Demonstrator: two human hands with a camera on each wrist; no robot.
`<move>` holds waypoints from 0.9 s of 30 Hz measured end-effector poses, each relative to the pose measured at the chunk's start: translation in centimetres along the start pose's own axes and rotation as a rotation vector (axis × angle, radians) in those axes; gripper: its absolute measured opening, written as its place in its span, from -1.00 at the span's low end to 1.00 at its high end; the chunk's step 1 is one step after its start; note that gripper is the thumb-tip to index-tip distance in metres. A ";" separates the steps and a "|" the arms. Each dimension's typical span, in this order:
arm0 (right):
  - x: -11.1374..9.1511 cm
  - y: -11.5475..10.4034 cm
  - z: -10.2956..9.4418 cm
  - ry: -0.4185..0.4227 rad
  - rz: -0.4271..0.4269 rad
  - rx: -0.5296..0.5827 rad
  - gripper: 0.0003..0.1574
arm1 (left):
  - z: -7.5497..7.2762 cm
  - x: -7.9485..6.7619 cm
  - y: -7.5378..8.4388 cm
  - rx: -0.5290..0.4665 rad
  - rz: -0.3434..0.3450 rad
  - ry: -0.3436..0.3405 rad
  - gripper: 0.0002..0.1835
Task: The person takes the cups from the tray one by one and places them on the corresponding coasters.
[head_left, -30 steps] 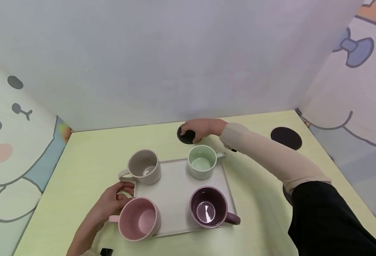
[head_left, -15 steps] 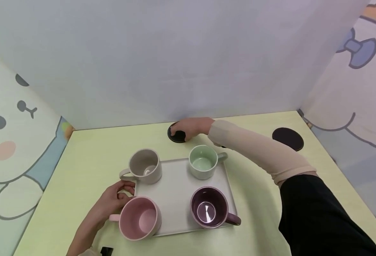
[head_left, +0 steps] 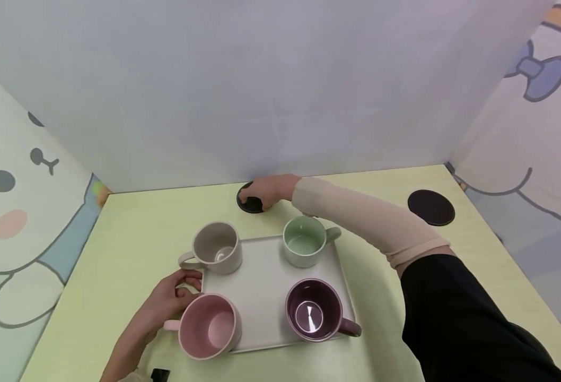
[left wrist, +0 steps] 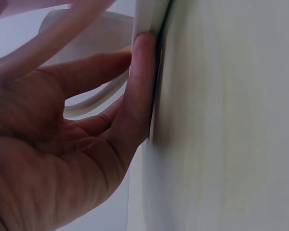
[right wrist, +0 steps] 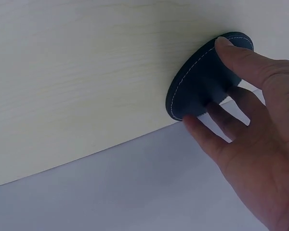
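My right hand [head_left: 271, 190] grips a round black coaster [head_left: 252, 206] near the table's back edge. White stitching runs round the coaster in the right wrist view, with the thumb and fingertips at its rim. On the left, my left hand [head_left: 168, 297] pinches the edge of a white square tray [head_left: 261, 297]; one finger lies under the rim in the left wrist view. Four corners of the tray carry mugs: a grey one [head_left: 216, 248], a pink one [head_left: 209, 326], a purple one [head_left: 314, 310] and a pale green one [head_left: 304, 241].
Another black coaster [head_left: 431, 207] lies at the table's back right. A pale wall [head_left: 271, 106] rises behind the table [head_left: 132, 233], and printed panels stand at both sides. My right sleeve [head_left: 371, 215] stretches over the table, close behind the green mug.
My right hand has moved left along the back edge with the coaster. The right sleeve now covers the coaster partly seen at right one second ago. My left hand, tray and mugs stay put.
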State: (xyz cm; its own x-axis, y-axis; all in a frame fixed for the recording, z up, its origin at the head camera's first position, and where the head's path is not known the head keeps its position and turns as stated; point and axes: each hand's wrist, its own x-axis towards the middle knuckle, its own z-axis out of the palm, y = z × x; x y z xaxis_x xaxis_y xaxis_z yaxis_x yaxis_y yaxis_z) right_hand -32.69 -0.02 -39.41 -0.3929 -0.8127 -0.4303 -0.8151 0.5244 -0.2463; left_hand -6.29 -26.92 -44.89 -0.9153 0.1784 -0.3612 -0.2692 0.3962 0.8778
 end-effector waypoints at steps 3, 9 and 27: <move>0.3 -0.1 0.0 -0.014 0.009 -0.012 -0.27 | 0.1 -0.1 0.0 -0.004 -0.001 0.005 -0.42; -0.1 0.3 -0.2 -0.033 0.036 0.061 -0.30 | 0.2 0.1 -0.3 -0.004 -0.008 0.008 -0.44; -9.3 2.7 1.6 0.163 0.079 0.122 -0.40 | -0.5 1.2 -0.2 0.015 -0.017 -0.011 -0.42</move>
State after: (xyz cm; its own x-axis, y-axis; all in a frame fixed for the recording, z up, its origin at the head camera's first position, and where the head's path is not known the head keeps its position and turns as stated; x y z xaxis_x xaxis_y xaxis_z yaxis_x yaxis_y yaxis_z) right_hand -30.58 9.32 -37.47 -0.5254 -0.7927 -0.3092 -0.7252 0.6073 -0.3244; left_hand -7.46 -27.28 -45.36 -0.9072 0.1812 -0.3798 -0.2805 0.4124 0.8668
